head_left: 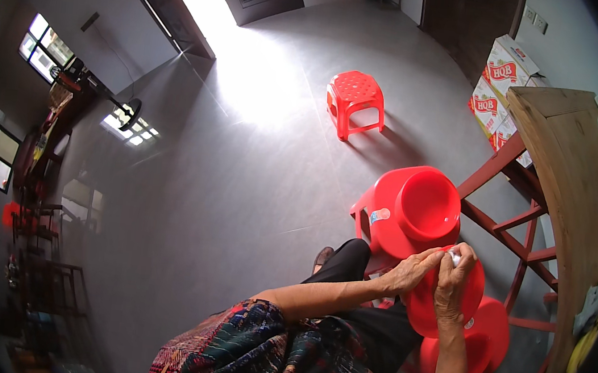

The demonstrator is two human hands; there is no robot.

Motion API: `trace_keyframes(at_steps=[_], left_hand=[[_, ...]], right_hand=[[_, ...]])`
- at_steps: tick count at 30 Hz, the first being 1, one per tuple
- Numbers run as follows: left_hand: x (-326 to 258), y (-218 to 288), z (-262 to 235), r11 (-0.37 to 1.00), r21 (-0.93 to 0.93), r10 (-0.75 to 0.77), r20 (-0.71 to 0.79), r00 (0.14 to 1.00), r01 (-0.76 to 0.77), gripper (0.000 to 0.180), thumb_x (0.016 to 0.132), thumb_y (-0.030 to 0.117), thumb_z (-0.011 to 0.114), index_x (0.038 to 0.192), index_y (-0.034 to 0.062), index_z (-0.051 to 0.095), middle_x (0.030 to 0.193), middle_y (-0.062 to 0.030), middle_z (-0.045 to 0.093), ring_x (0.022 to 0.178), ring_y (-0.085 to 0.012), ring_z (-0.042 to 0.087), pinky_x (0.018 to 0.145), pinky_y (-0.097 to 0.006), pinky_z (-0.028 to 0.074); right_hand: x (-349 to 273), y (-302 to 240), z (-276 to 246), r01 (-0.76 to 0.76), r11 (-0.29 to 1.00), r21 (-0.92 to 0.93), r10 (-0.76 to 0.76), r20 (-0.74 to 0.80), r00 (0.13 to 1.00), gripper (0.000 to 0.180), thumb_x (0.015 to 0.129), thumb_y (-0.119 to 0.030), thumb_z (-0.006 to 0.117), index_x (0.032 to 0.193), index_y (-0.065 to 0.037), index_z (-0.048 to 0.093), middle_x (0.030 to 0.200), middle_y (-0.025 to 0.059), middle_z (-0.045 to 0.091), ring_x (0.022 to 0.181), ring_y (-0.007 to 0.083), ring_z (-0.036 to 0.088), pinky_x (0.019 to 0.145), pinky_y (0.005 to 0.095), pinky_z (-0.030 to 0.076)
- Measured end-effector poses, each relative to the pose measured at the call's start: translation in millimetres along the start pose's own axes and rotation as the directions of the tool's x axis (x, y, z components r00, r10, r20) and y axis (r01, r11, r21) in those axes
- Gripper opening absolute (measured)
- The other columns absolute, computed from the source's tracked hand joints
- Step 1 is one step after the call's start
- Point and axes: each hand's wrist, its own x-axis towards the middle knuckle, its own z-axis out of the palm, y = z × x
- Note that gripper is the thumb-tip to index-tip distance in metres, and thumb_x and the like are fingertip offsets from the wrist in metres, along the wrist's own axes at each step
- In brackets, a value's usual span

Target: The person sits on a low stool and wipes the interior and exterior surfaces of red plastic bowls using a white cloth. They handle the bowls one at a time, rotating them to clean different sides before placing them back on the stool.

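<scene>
My left hand (414, 273) and my right hand (452, 283) meet over a red round plastic dish (419, 308) at my lap. Between their bent fingers shows a small shiny white thing (455, 257), too covered to name. The right fingers are wrapped round it; the left fingertips are pressed together against it. Just beyond the hands stands a red plastic stool (392, 189), with a red round bowl (430, 202) tilted toward me on its top. Under my right forearm is another red plastic piece (490, 341), partly hidden by the arm and the dish.
Farther off, a small red stool (356, 99) stands on the grey floor (241, 180). On my right is a wooden tabletop (567, 164) on a red-brown frame, with white and red cartons (496, 98) behind it. Dark chairs (40, 221) line the left wall.
</scene>
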Motion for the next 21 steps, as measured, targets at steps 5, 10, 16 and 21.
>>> trace_keyframes(at_steps=[5,10,16,21], left_hand=[[-2.1,27.0,-11.7,0.971,-0.037,-0.236,0.006,0.972,0.236,0.054,0.096,0.040,0.046,0.139,0.0076,0.039,0.121,-0.0128,0.057,0.115,-0.0185,0.050,0.097,-0.033,0.038],[2.4,58.2,-23.0,0.926,0.067,-0.372,-0.021,0.928,0.372,0.052,0.094,0.047,0.045,0.137,0.0182,0.041,0.106,-0.0203,0.063,0.101,-0.0359,0.060,0.087,-0.043,0.045],[2.3,62.6,-18.3,0.933,0.175,-0.329,0.053,0.943,0.315,0.050,0.093,0.045,0.045,0.133,0.0164,0.045,0.110,-0.0181,0.063,0.104,-0.0370,0.059,0.089,-0.044,0.044],[5.8,50.4,-28.6,0.957,0.102,-0.287,0.190,0.939,0.271,0.052,0.089,0.036,0.045,0.132,0.0063,0.046,0.120,-0.0223,0.056,0.108,-0.0349,0.058,0.094,-0.041,0.044]], right_hand=[[8.3,4.7,-23.9,0.119,0.853,-0.507,-0.130,0.013,0.991,0.007,0.079,0.004,0.057,0.086,0.004,0.056,0.110,0.0139,0.051,0.106,0.0304,0.050,0.084,0.0412,0.046],[-23.1,20.4,-40.7,-0.068,0.900,-0.430,0.114,0.082,0.990,0.023,0.073,0.009,0.057,0.096,0.003,0.055,0.107,0.0160,0.048,0.101,0.0323,0.050,0.080,0.0415,0.046],[-10.4,26.6,-36.4,0.043,0.956,-0.289,-0.024,0.068,0.997,0.027,0.074,0.008,0.060,0.099,-0.001,0.055,0.106,0.0150,0.046,0.098,0.0317,0.050,0.079,0.0419,0.046],[8.5,4.2,-27.0,0.350,0.905,-0.240,-0.327,0.133,0.936,0.021,0.082,-0.003,0.060,0.102,-0.003,0.055,0.110,0.0117,0.049,0.099,0.0303,0.050,0.082,0.0415,0.043]])
